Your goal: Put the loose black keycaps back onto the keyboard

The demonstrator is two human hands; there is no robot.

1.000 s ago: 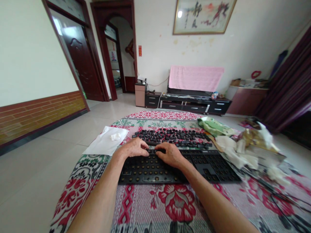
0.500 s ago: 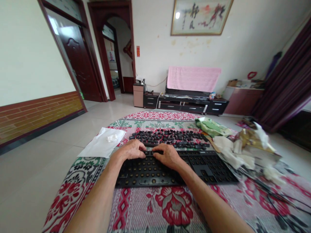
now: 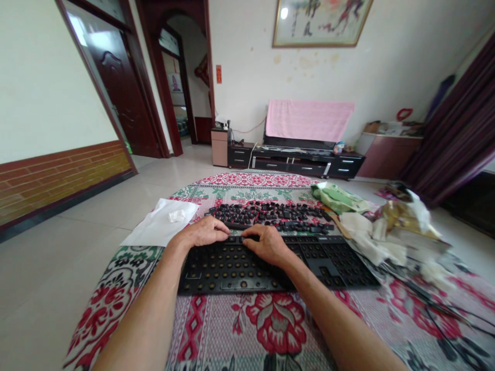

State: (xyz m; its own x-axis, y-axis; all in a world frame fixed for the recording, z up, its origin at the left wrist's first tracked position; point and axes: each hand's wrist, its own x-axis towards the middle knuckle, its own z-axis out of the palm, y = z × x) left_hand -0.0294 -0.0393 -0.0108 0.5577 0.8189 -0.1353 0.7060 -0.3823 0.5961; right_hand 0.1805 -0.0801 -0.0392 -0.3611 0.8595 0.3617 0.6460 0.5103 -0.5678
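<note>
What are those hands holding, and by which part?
It cannot be told for sure. The left hand and right hand rest on the stripped keyboard, fingertips meeting at its far edge; whether they pinch anything there is hidden.

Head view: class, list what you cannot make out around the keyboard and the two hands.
All in the head view:
What the left hand and right hand press or pinch on the keyboard: hidden by the fingers.
Legends on the loose keycaps: too small.
The paper heap at right: blurred.
The framed picture: cut by the top edge.
</note>
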